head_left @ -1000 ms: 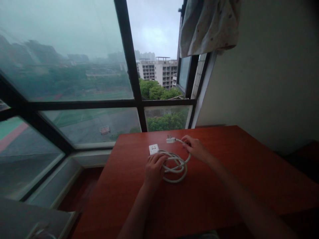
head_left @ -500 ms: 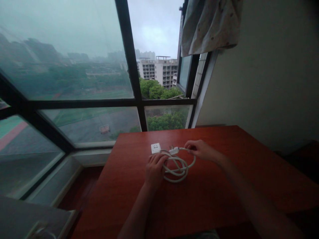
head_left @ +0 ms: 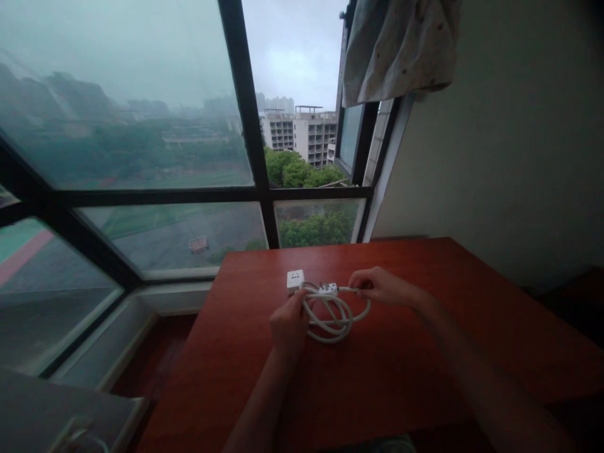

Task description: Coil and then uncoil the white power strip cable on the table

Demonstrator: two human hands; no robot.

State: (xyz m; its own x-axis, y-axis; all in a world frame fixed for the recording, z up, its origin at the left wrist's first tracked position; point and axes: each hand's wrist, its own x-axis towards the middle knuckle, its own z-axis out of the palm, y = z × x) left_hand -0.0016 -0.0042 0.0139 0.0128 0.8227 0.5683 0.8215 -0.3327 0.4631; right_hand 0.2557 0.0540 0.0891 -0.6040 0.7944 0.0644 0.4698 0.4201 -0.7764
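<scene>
Coiled white cable [head_left: 330, 318] lying on the reddish-brown surface [head_left: 401, 377], toward its far side, close to the window [head_left: 165, 157]. Small white socket block [head_left: 295, 279] at the coil's far left end, resting flat with its face up. White plug [head_left: 327, 290] at the coil's far edge, just right of the socket block, lying across the top loops.

Left hand [head_left: 287, 324] resting on the left side of the coil, fingers curled over the loops and pressing them against the surface; grip closed on the cable there. Right hand [head_left: 380, 286] to the right of the plug, thumb and fingers pinched together on the stretch of cable just behind the plug; grip clamped on that strand. Both forearms reaching in from the near edge, well apart at the elbows, nearer together at the coil.

Beyond the surface, dark window frames with grey sky, trees and pale buildings outside. Patterned cloth [head_left: 401, 44] hanging at the upper right, above the window corner. Plain wall [head_left: 509, 157] to the right of the surface
</scene>
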